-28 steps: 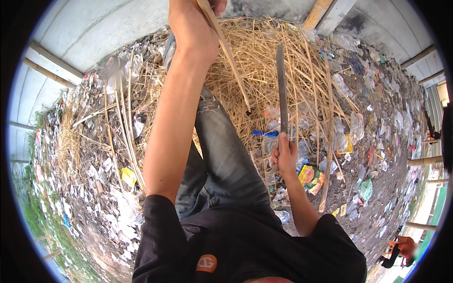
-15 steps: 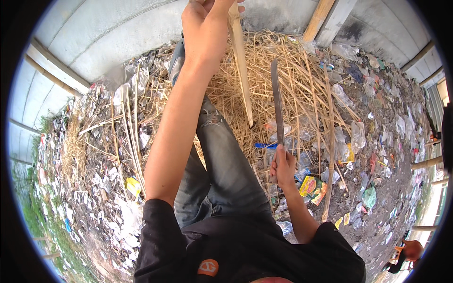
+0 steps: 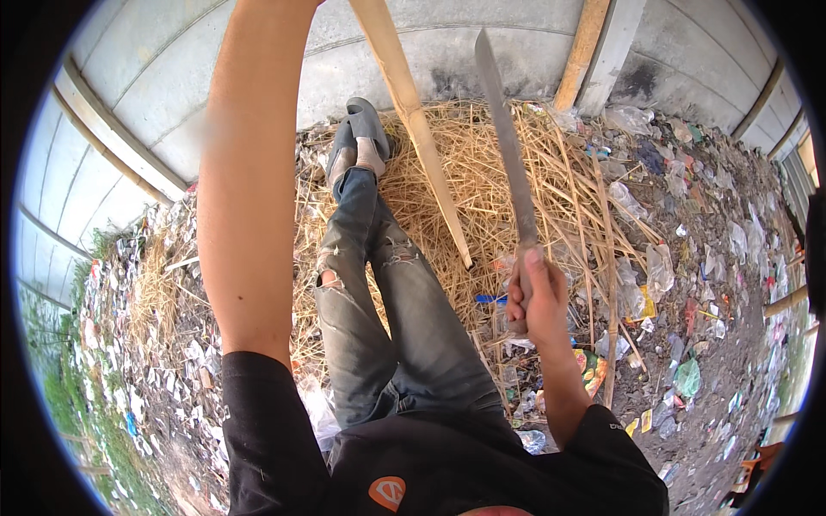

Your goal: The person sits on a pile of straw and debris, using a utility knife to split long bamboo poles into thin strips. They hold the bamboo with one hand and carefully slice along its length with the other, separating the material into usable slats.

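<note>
Grey knife (image 3: 508,138) grip: right hand (image 3: 540,297) is clasping the handle, fingers wrapped round, thumb lying on top.
Left grip: hand is sitting past the upper edge, can't tell its hold; left forearm (image 3: 251,215) is reaching up beside the strip.
Pale strip (image 3: 413,107): coming in from the upper edge, crossing in front of wall and straw, lower end ending near the right hand, not touching knife; whether it's touching straw, can't tell.
Strip axis: long axis is running upper left to lower right, steeply; wider part up top, tapering to a dark-tipped end that's pointing down toward the person.
Knife axis: blade is pointing up and slightly left, roughly alongside the strip, steeper.
Just changed: knife tip is now showing against the wall (image 3: 430,43), no longer over straw; left hand is leaving view; sandals (image 3: 368,120) are showing more fully.
Meaning: judging by the gap, blade isn't biting into the strip yet.
Ground: straw (image 3: 482,189) is lying below, plastic litter (image 3: 660,271) scattering rightward.
</note>
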